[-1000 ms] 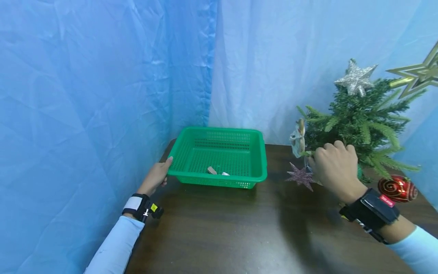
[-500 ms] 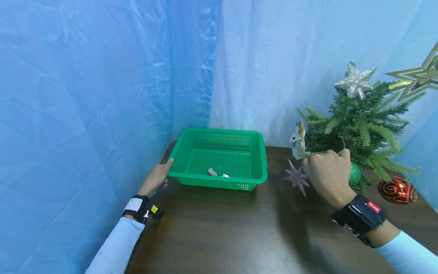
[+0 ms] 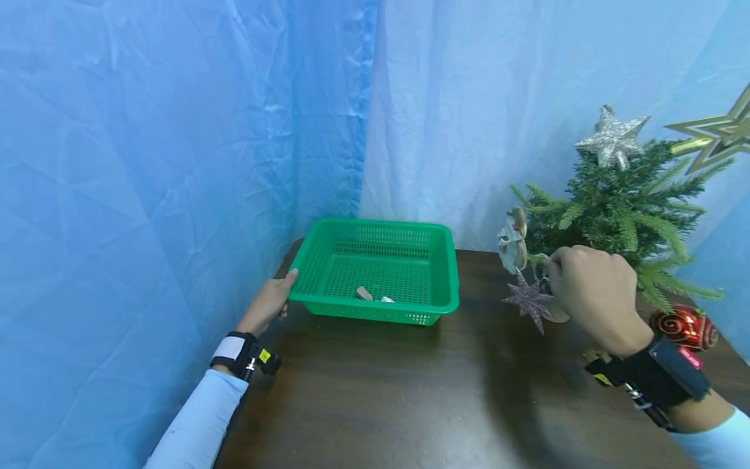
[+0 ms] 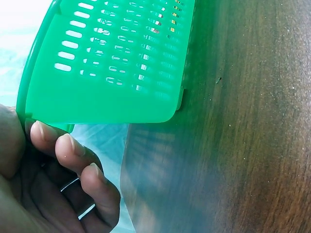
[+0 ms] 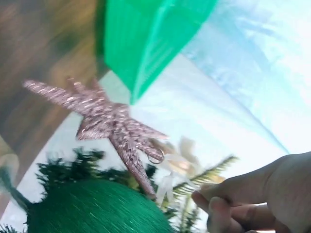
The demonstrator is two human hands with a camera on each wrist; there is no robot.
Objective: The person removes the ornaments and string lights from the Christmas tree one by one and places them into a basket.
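My left hand [image 3: 271, 303] holds the near left corner of a green plastic basket [image 3: 375, 309], thumb over the rim; in the left wrist view the curled fingers [image 4: 73, 150] show below it. Two small pale pieces [image 3: 364, 293] lie inside. At right, my right hand [image 3: 597, 293] is at the low front branches of a small artificial Christmas tree [image 3: 621, 208]. Its thumb and finger [image 5: 218, 204] appear to pinch a branch [image 5: 209, 174]; the exact contact is blurred. A glittery purple star [image 3: 529, 301] hangs just left of that hand, its small ring visible in the right wrist view.
An angel-like ornament [image 3: 512, 241] hangs on the tree's left side. A silver star [image 3: 613, 138] tops the tree, a gold star [image 3: 729, 130] sticks out right, and a red bauble [image 3: 684, 327] sits low. A green bauble [image 5: 97, 208] is close to the right hand. Blue curtains [image 3: 176, 163] enclose the table [image 3: 375, 391].
My right hand shifted slightly left, then back right, and the purple star swung the same way. The green bauble is now hidden behind the hand in the head view. My left hand stayed put.
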